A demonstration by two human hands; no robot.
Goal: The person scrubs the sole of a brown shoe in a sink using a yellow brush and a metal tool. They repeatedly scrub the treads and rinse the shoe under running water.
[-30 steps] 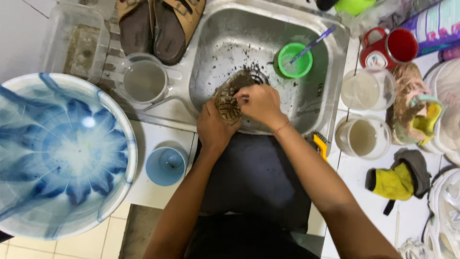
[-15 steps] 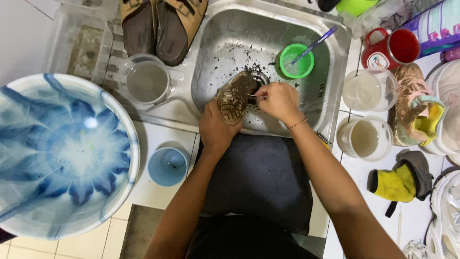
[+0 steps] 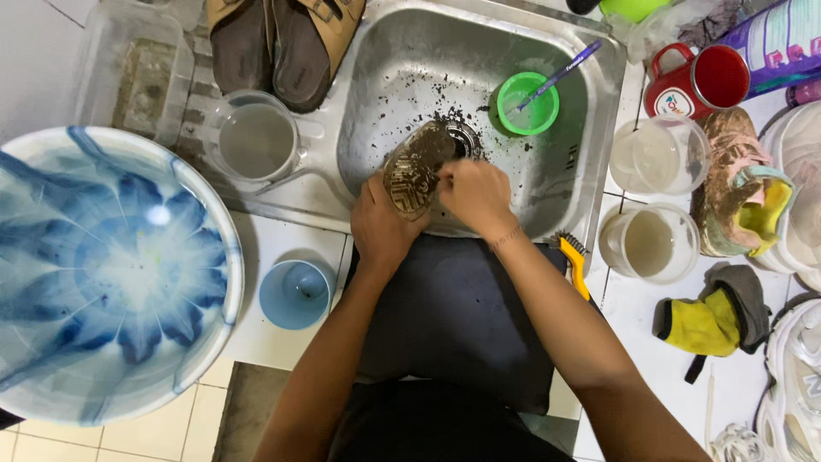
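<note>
A muddy shoe (image 3: 415, 171) is held sole up over the drain of a steel sink (image 3: 402, 68). My left hand (image 3: 380, 227) grips it from below at its near end. My right hand (image 3: 475, 197) is curled at the sole's right edge, fingertips pinched against the tread. A small thin tool seems to be between them, mostly hidden. Dark crumbs of dirt lie scattered over the sink floor around the shoe.
A green cup (image 3: 528, 103) with a toothbrush (image 3: 560, 73) stands in the sink. Sandals (image 3: 282, 43) and a clear jug (image 3: 256, 141) are at its left. A big blue basin (image 3: 103, 274) and a small blue cup (image 3: 295, 293) are nearer. On the right are a yellow brush (image 3: 573, 261), clear tubs (image 3: 650, 244), a red mug (image 3: 705, 81) and another muddy shoe (image 3: 740, 184).
My right hand has slid from over the sole to its right edge. The shoe has shifted slightly, showing more of its tread. My left hand keeps its grip.
</note>
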